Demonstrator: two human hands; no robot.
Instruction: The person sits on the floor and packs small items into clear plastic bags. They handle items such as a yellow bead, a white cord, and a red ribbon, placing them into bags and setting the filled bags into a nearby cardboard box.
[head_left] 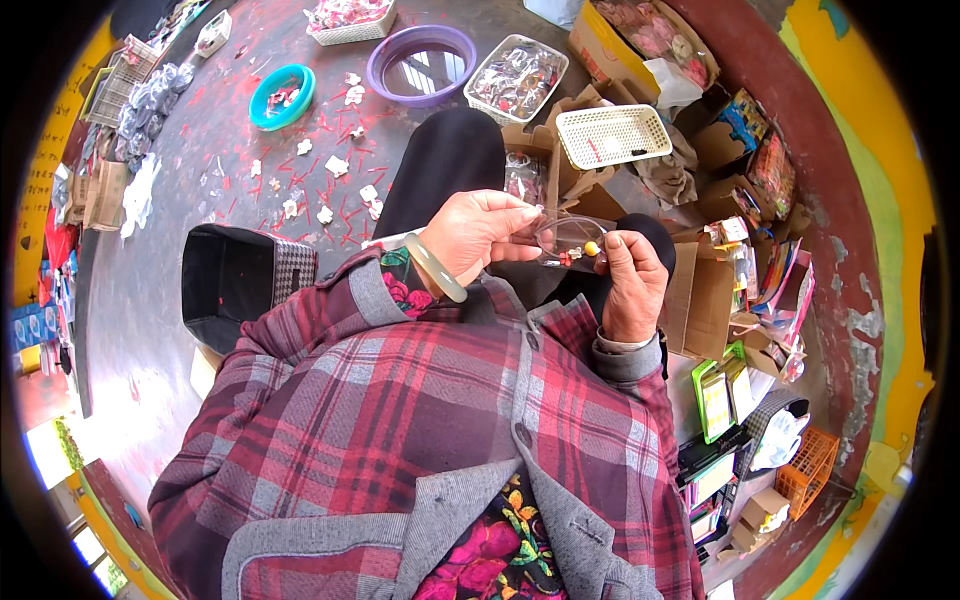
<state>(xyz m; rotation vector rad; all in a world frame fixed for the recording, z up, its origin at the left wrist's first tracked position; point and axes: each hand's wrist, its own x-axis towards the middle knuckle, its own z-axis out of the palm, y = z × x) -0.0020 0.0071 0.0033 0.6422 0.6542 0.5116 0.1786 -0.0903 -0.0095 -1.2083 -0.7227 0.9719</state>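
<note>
Both my hands are raised over my lap, holding a thin, looped cord (560,222) between them. A round yellow bead (592,248) and some small red and white pieces sit on its lower part. My left hand (475,235), with a pale bangle at the wrist, pinches the cord between thumb and fingers. On the other side my right hand (635,283) has its thumb and forefinger closed on the loop beside the yellow bead. The exact kind of item is too small to make out.
Ahead stand a purple basin (376,65), a teal basin (258,112) and a white basket (470,95) of packaged pieces. An off-white basket (615,155) rests on cardboard boxes (697,300) at right. A black-lined bin (212,290) is at left. Small white pieces and red scraps litter the floor.
</note>
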